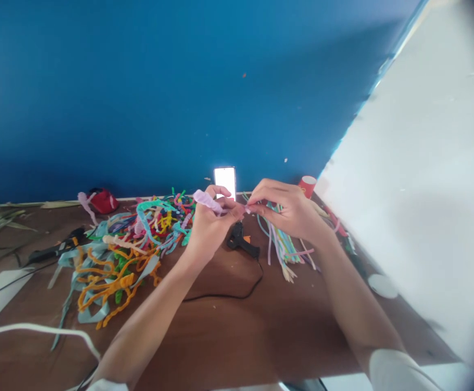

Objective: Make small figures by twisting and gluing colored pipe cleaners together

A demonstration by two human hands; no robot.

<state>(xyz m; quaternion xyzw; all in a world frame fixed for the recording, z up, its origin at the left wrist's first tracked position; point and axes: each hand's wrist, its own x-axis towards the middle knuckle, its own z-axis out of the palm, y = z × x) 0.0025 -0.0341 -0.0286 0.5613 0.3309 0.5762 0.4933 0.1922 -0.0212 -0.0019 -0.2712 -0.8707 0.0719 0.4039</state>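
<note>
My left hand is closed around a lilac pipe cleaner, whose thick coiled part sticks out above the thumb toward the upper left. My right hand pinches the thin end of the same lilac piece with thumb and forefinger. The two sets of fingertips nearly meet over the table, in front of a lit phone. Just below them lies a black glue gun with its cord trailing toward me. Behind and beneath my right hand is a bundle of pastel pipe cleaners.
A tangled heap of coloured pipe cleaners and ribbons covers the left of the brown table. Another black tool lies beyond it. A red cup stands at the back right, near the white wall. A white cable crosses the front left.
</note>
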